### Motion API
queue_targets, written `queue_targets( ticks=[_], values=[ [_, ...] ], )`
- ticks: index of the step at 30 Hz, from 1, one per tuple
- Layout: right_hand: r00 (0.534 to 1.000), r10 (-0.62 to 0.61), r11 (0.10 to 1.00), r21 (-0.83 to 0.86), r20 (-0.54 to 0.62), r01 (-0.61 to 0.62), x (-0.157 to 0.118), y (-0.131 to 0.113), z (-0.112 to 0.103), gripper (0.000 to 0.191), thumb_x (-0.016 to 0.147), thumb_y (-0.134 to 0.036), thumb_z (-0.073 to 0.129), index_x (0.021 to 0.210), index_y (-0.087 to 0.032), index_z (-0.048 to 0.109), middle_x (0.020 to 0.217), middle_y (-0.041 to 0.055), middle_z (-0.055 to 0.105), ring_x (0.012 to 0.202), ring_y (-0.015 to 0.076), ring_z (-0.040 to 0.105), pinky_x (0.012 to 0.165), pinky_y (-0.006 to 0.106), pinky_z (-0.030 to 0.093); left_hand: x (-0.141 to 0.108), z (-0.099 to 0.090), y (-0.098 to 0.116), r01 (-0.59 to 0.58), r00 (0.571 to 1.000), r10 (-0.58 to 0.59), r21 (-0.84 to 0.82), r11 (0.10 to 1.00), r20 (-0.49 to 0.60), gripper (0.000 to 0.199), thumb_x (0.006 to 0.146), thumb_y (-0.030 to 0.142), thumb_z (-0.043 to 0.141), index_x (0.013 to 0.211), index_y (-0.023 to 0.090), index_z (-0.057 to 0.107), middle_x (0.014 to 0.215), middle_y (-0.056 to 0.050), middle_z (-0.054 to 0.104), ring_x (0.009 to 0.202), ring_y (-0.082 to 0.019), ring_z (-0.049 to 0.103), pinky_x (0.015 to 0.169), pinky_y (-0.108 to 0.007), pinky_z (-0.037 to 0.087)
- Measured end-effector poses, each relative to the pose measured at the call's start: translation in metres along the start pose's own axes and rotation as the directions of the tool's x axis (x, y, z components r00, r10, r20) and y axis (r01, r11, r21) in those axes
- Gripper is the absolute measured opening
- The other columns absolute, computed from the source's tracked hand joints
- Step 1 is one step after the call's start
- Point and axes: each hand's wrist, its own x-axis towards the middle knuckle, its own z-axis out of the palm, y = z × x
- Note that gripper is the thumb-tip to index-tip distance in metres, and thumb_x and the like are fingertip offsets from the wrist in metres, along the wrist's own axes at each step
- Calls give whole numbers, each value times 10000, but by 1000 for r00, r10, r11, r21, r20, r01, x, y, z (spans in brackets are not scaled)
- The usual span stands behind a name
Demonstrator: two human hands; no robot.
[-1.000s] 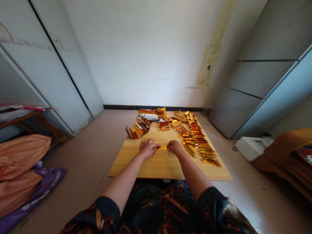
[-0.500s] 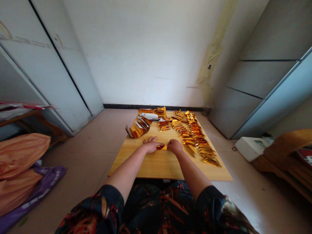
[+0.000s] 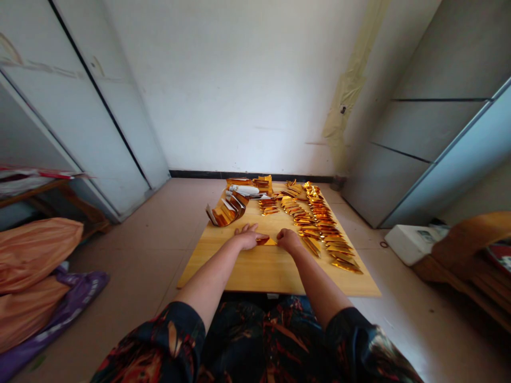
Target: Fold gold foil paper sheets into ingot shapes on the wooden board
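A small piece of folded gold foil paper (image 3: 267,242) lies on the wooden board (image 3: 239,271) between my hands. My left hand (image 3: 246,238) rests with its fingers spread, the index finger and thumb side touching the foil's left end. At the foil's right end is my right hand (image 3: 288,240), its fingers curled together; whether they pinch the foil's tip is too small to make out. Rows of folded gold pieces (image 3: 323,218) lie to the right. A curved stack of gold sheets (image 3: 230,209) stands at the board's left back.
A white packet (image 3: 244,190) and more gold paper (image 3: 264,183) lie at the board's back edge. Orange bags (image 3: 35,255) and a purple bag (image 3: 75,298) are on the left floor. At the right stand a white box (image 3: 409,243) and wooden furniture (image 3: 471,250).
My right hand has shifted slightly to the right, and more of the foil's right end shows. My left hand has stayed in place.
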Motion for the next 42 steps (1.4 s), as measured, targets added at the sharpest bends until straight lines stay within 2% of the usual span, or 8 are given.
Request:
queue_targets(
  ticks=[6, 9, 14, 18, 23, 28, 32, 42],
  values=[
    [999, 29, 999, 33, 32, -30, 2, 1, -2, 231, 650, -87, 599, 841, -182, 686, 844, 28, 705, 769, 139, 625, 622, 180, 400, 3, 2, -2, -5, 1000, 5, 8, 1000, -1, 503, 826, 267, 449, 1251, 536, 460, 1541, 135, 125, 1424, -314, 54, 1085, -616, 109],
    [998, 57, 998, 24, 17, -58, 3, -4, -1, 166, 688, -210, 623, 840, -176, 679, 871, 54, 705, 814, 166, 632, 626, 198, 410, 3, 2, -2, -3, 1000, 3, 20, 1000, 11, 516, 830, 259, 427, 1276, 520, 443, 1548, 117, 113, 1425, -311, 49, 1076, -626, 107],
    [989, 150, 987, -61, -2, -150, -2, -20, 0, 358, 679, -373, 672, 971, -167, 648, 1003, 114, 681, 916, 238, 628, 698, 273, 452, 2, 0, -2, -13, 1000, 12, 24, 1000, 28, 503, 829, 305, 429, 1303, 469, 441, 1560, 69, 74, 1421, -334, 32, 1069, -638, 82],
    [989, 145, 987, -76, -11, -145, -4, -20, 0, 308, 712, -280, 648, 999, -168, 640, 1037, 121, 673, 949, 236, 625, 731, 275, 456, 2, 1, -3, -18, 999, 18, 9, 1000, 27, 467, 843, 401, 414, 1305, 461, 444, 1560, 66, 71, 1422, -335, 19, 1070, -641, 63],
    [993, 120, 990, -68, -7, -120, 1, -11, -2, 221, 766, -198, 561, 963, -167, 657, 1040, 119, 677, 962, 214, 626, 742, 248, 446, 3, 2, -3, -3, 1000, 3, 7, 1000, 23, 533, 817, 256, 437, 1302, 475, 439, 1559, 84, 69, 1425, -317, 15, 1079, -630, 65],
    [987, 162, 985, -57, 23, -160, 4, -17, -4, 305, 716, -329, 632, 976, -173, 662, 987, 107, 689, 932, 232, 636, 718, 260, 466, 3, 0, -2, 3, 999, -4, 15, 1000, 52, 576, 797, 223, 447, 1310, 483, 420, 1560, 86, 46, 1425, -318, -2, 1078, -633, 55],
    [974, 226, 970, -96, 10, -224, 1, -27, -3, 454, 682, -409, 682, 1073, -181, 640, 1066, 118, 665, 976, 252, 622, 759, 306, 483, 6, 1, -4, -3, 999, 2, 28, 1000, 49, 565, 799, 251, 447, 1313, 482, 417, 1560, 88, 43, 1425, -319, 6, 1077, -634, 68],
    [975, 221, 970, -113, 19, -217, 1, -24, -4, 446, 690, -267, 683, 1119, -166, 617, 1118, 151, 644, 1024, 254, 611, 784, 303, 479, 10, 6, -7, -15, 1000, 15, 16, 1000, 8, 560, 789, 256, 452, 1303, 475, 437, 1554, 89, 84, 1422, -331, 33, 1070, -651, 82]
  ],
)
